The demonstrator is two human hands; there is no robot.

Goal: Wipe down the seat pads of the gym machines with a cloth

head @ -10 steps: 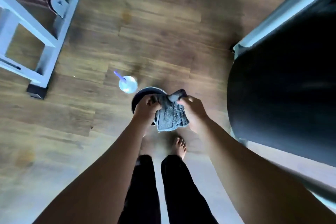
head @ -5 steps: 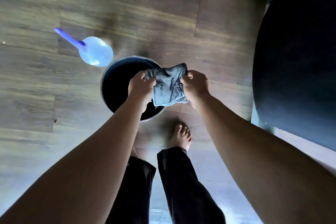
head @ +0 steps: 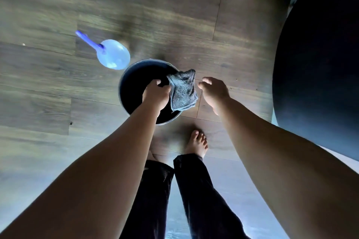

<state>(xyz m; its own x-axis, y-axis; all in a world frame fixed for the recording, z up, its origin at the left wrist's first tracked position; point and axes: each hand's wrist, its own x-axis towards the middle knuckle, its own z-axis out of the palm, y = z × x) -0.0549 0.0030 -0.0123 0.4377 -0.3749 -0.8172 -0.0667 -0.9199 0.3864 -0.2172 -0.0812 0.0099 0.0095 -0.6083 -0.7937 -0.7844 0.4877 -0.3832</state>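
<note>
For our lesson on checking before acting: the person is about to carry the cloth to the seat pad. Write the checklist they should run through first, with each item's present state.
1. Cloth gripped: ok, the left hand pinches its edge.
2. Right hand free to help: ok, open and apart from the cloth.
3. Cloth wrung out: cannot tell; no drips show.
4. Cloth hangs over the bucket: ok, mostly over its right rim.
5. Seat pad within reach: ok, probably, close on the right.
6. Spray bottle out of the way: ok, on the floor left of the bucket.
</note>
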